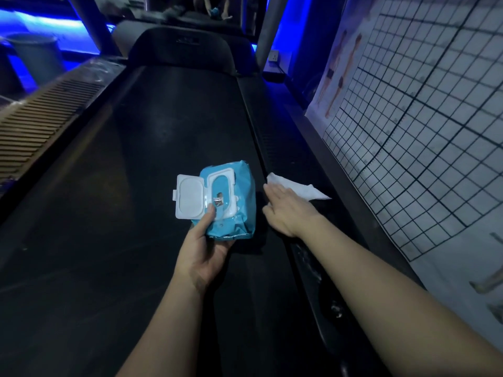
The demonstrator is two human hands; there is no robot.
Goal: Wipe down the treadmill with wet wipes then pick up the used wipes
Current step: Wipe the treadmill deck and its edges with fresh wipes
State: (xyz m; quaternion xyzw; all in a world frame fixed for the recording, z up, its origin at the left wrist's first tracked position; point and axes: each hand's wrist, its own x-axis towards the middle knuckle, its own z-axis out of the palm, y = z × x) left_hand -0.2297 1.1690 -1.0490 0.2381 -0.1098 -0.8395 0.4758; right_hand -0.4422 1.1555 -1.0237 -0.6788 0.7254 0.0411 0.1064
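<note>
From overhead, the left hand (202, 257) grips the open wipes pack (227, 202) above the treadmill (163, 137) belt; the right hand (288, 210), fingers flat together, presses a wipe (302, 189) onto the side rail. Wiping looks barely begun; pickup remains.

Blue strip lighting (40, 21) glows in a dim room; a gridded poster (422, 118) lines the right side.

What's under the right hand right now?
A white wipe lies under the flat right hand on the treadmill's side rail. Its far end sticks out; the part beneath the palm is covered.
</note>
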